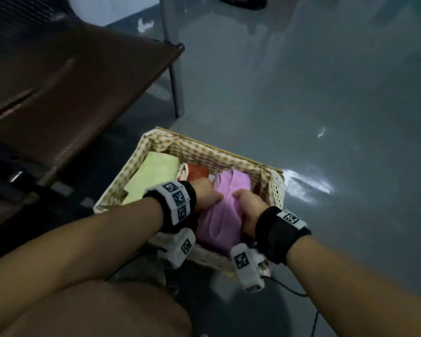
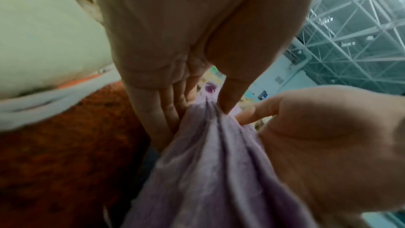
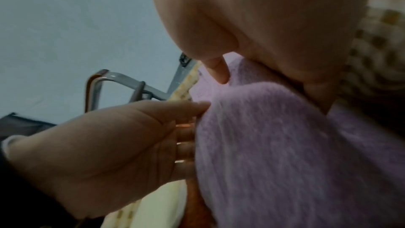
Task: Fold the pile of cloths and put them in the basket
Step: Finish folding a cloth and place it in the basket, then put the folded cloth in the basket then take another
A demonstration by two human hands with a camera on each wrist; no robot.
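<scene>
Left hand: the left hand (image 1: 206, 194) has its thumb on top of the folded purple cloth (image 1: 220, 210) and its fingers (image 2: 162, 110) tucked down along the cloth's left side, so it's pinching that edge.

Right hand: the right hand (image 1: 249, 206) does the same on the right edge, thumb over the top and fingers hidden behind the fabric, so it grips that side.

Purple cloth: held between both hands, sitting in the right part of the basket (image 1: 219, 154); can't tell if it's resting on the bottom.

Other cloths: a folded pale green cloth (image 1: 151, 176) lies at the left end of the basket, and an orange-red cloth (image 1: 197, 173) sits between it and the purple one, with a bit of white fabric (image 2: 43, 105) at its edge.

Basket: woven, with a checked beige-and-white lining, on the grey floor (image 1: 326, 81).

Wrist bands: black straps with white blocks (image 1: 178, 198) carrying black-and-white square code markers. No readable words or brand on anything, too blurry anyway.

Further out: a brown seat (image 1: 66, 88) with a grey metal leg (image 1: 176, 93) on the far left.
</scene>
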